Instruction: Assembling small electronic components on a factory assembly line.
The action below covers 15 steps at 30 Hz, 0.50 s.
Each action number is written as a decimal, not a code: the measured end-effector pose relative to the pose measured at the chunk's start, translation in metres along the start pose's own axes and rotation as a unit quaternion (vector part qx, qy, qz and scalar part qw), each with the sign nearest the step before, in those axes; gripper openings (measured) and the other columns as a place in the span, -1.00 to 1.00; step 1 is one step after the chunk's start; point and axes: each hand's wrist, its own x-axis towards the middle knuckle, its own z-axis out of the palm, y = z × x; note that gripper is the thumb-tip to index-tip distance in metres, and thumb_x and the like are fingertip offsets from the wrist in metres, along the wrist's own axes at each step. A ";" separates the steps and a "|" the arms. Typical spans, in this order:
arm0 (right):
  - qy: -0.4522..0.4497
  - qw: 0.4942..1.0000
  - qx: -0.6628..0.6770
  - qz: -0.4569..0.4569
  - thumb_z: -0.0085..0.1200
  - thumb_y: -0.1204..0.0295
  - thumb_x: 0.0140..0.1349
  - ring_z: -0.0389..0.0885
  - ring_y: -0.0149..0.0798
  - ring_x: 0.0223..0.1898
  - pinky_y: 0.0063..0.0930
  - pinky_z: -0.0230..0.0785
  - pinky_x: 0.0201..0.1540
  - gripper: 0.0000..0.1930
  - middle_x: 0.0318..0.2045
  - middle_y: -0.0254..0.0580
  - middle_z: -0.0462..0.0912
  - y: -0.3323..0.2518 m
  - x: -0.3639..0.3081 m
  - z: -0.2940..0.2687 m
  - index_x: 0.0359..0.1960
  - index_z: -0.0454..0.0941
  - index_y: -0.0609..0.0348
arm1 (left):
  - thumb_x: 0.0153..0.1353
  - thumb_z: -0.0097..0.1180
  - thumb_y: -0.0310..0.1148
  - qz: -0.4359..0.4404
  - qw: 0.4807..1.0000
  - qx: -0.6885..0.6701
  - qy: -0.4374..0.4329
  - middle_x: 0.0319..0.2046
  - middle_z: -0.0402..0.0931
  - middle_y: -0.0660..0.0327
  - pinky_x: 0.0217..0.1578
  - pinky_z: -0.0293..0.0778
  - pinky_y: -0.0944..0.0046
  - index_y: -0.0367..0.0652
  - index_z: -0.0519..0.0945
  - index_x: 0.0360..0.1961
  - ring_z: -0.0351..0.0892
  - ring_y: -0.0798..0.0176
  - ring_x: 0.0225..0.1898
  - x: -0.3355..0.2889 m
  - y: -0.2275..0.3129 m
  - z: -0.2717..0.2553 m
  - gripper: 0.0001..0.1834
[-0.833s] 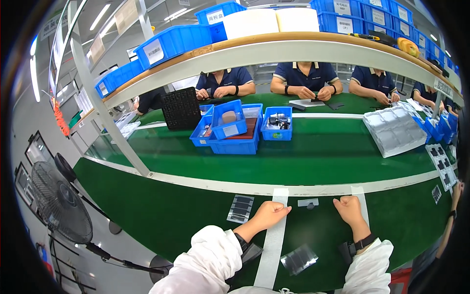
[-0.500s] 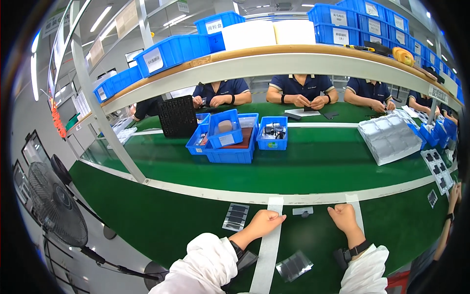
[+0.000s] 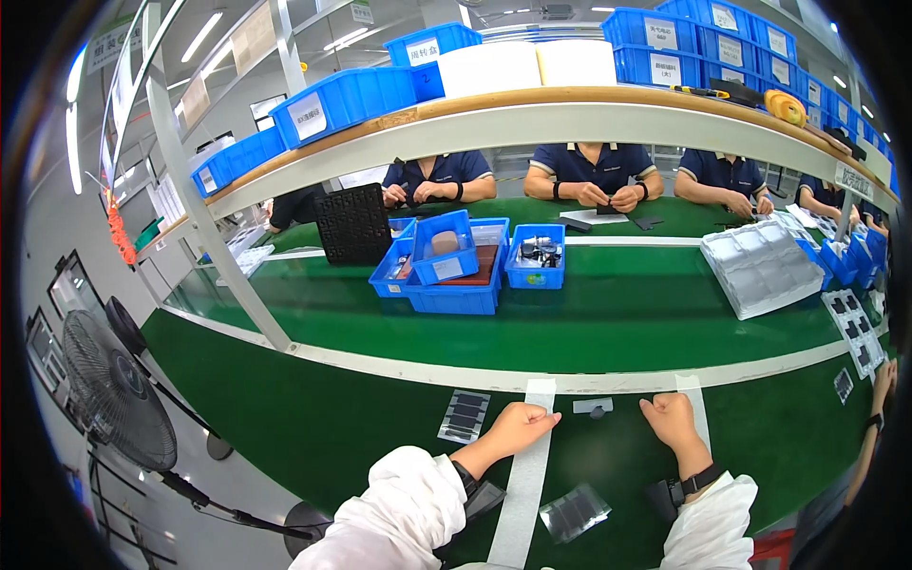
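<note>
My left hand point(image 3: 518, 427) rests as a closed fist on the green work surface point(image 3: 370, 418), beside a white tape strip point(image 3: 521, 513), with nothing visible in it. Likewise curled into a fist, my right hand point(image 3: 671, 420) lies near a second pale tape strip point(image 3: 699, 408). Between the fists, apart from both, is a small whitish card point(image 3: 587, 404) with a dark rounded piece point(image 3: 598, 412) at its lower edge. Left of my left hand lies a clear sheet with dark rectangles point(image 3: 465, 416). Nearer me sits a shiny clear packet with dark strips point(image 3: 574, 513). A dark flat object point(image 3: 485, 500) is partly hidden by my left forearm.
A white rail point(image 3: 456, 376) borders the far side. Beyond it stand blue bins point(image 3: 454, 299), a black tray point(image 3: 352, 225) and white trays point(image 3: 760, 271). Overhead runs a loaded shelf point(image 3: 532, 119). Co-workers sit opposite; another's arm point(image 3: 869, 427) is at right. A fan point(image 3: 119, 389) stands left.
The whole view has shifted slightly, so things appear a little to the right. Both fists keep their place on the surface; nothing has been picked up or put down.
</note>
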 end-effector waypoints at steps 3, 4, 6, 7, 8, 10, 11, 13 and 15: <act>-0.008 1.000 -0.011 0.009 0.07 0.33 -0.11 0.05 -0.13 -0.83 -0.32 -0.04 -0.74 -0.57 -0.91 -0.07 0.12 -0.002 0.000 0.000 -0.91 0.13 0.25 | 0.07 0.03 -0.31 -0.003 1.000 0.000 0.003 -0.85 -0.09 0.42 -0.75 -0.10 0.38 -0.22 0.06 -0.87 -0.12 0.54 -0.73 0.000 -0.003 0.000 -0.49; -0.008 1.000 -0.012 0.009 0.07 0.33 -0.12 0.06 -0.12 -0.83 -0.31 -0.04 -0.73 -0.57 -0.91 -0.07 0.12 -0.003 0.000 0.000 -0.91 0.13 0.25 | 0.07 0.03 -0.31 -0.004 1.000 0.001 0.002 -0.85 -0.09 0.42 -0.75 -0.10 0.38 -0.21 0.06 -0.87 -0.12 0.54 -0.73 -0.001 -0.003 0.000 -0.49; -0.009 1.000 -0.012 0.008 0.07 0.33 -0.12 0.07 -0.11 -0.83 -0.31 -0.03 -0.73 -0.58 -0.91 -0.07 0.13 -0.003 0.000 0.000 -0.91 0.14 0.25 | 0.07 0.03 -0.31 -0.005 1.000 0.002 0.003 -0.85 -0.09 0.42 -0.75 -0.10 0.38 -0.21 0.06 -0.87 -0.12 0.54 -0.73 -0.002 -0.003 0.000 -0.48; -0.005 1.000 -0.010 0.010 0.07 0.33 -0.12 0.07 -0.11 -0.83 -0.31 -0.03 -0.73 -0.58 -0.91 -0.06 0.13 -0.003 -0.001 0.000 -0.91 0.14 0.25 | 0.07 0.03 -0.31 -0.002 1.000 0.003 0.002 -0.85 -0.10 0.42 -0.75 -0.11 0.38 -0.21 0.06 -0.87 -0.13 0.54 -0.73 -0.002 -0.003 0.000 -0.48; -0.001 1.000 -0.008 0.013 0.07 0.33 -0.12 0.07 -0.10 -0.83 -0.30 -0.03 -0.73 -0.58 -0.90 -0.06 0.13 -0.002 -0.001 0.001 -0.91 0.14 0.25 | 0.07 0.03 -0.31 0.000 1.000 0.004 0.001 -0.85 -0.10 0.42 -0.75 -0.11 0.38 -0.21 0.05 -0.87 -0.13 0.54 -0.73 -0.001 -0.004 0.000 -0.48; 0.001 1.000 -0.007 0.007 0.07 0.33 -0.12 0.07 -0.10 -0.83 -0.30 -0.03 -0.73 -0.58 -0.90 -0.06 0.13 -0.002 0.000 0.001 -0.91 0.14 0.25 | 0.07 0.03 -0.32 0.002 1.000 -0.001 0.002 -0.85 -0.10 0.42 -0.75 -0.11 0.38 -0.21 0.05 -0.86 -0.13 0.54 -0.73 -0.001 -0.003 0.000 -0.48; 0.002 1.000 -0.005 0.002 0.07 0.33 -0.12 0.07 -0.10 -0.83 -0.29 -0.03 -0.73 -0.58 -0.90 -0.05 0.14 -0.003 0.000 0.001 -0.91 0.15 0.25 | 0.07 0.02 -0.32 0.003 1.000 -0.006 0.003 -0.85 -0.10 0.42 -0.75 -0.12 0.38 -0.21 0.05 -0.86 -0.13 0.54 -0.73 -0.001 -0.002 -0.001 -0.48; -0.002 1.000 -0.007 0.003 0.07 0.33 -0.12 0.07 -0.10 -0.83 -0.30 -0.03 -0.73 -0.58 -0.90 -0.05 0.14 -0.002 -0.001 0.001 -0.91 0.15 0.25 | 0.07 0.02 -0.32 0.002 1.000 -0.008 0.001 -0.85 -0.10 0.42 -0.75 -0.12 0.38 -0.21 0.05 -0.86 -0.13 0.54 -0.73 -0.002 -0.002 -0.001 -0.48; -0.005 1.000 -0.009 0.005 0.08 0.33 -0.12 0.07 -0.10 -0.83 -0.30 -0.03 -0.73 -0.58 -0.90 -0.05 0.13 -0.002 -0.001 0.001 -0.91 0.15 0.25 | 0.07 0.02 -0.32 0.002 1.000 -0.011 -0.002 -0.85 -0.10 0.42 -0.75 -0.12 0.38 -0.21 0.05 -0.86 -0.13 0.54 -0.73 -0.002 -0.001 -0.001 -0.48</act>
